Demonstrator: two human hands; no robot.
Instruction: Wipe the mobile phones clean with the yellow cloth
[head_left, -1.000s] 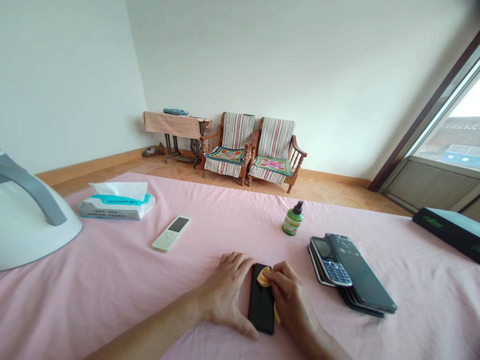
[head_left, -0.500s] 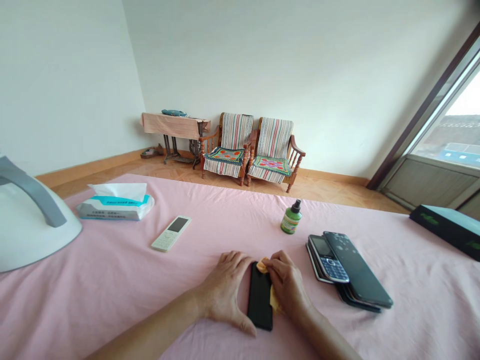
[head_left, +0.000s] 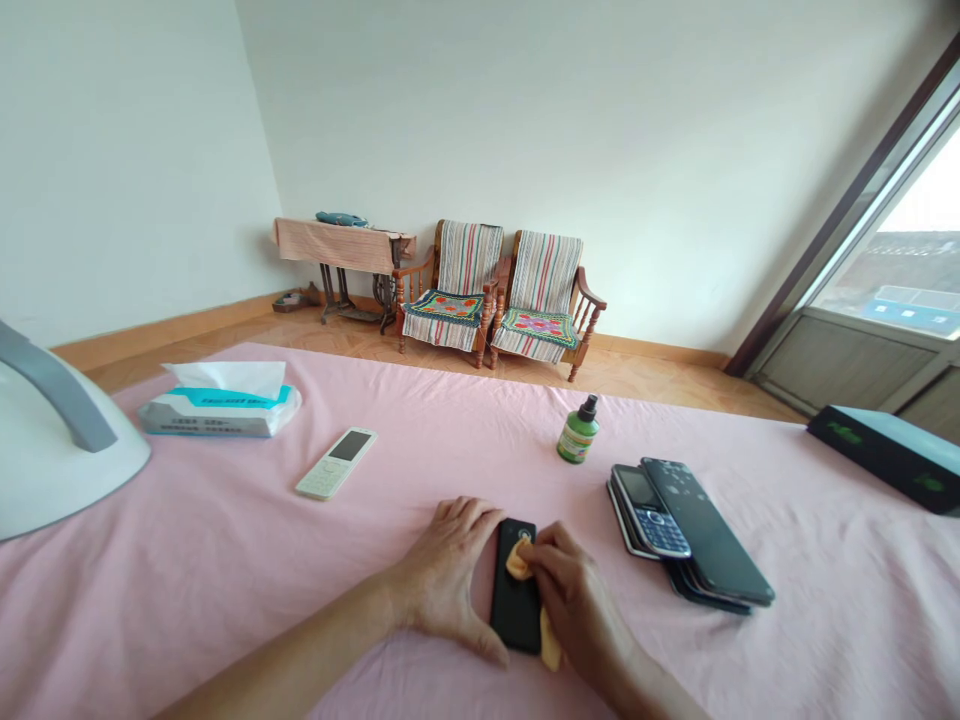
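A black mobile phone lies back side up on the pink cloth, its round camera showing near the top. My left hand rests along its left edge, thumb and fingers spread apart around that side. Pinched in the fingers of my right hand is a yellow-orange cloth, pressed on the phone's upper back. Part of the cloth hangs out below my right palm, beside the phone's lower right edge.
A green spray bottle stands beyond my hands. Several phones lie stacked on the right, a keypad phone on top. A white keypad phone, tissue pack and white-grey appliance are leftward. A black box sits far right.
My right hand has drawn the cloth down the phone's back, off the top end, and the camera is now uncovered. My left hand stays at the left edge. The view has shifted slightly.
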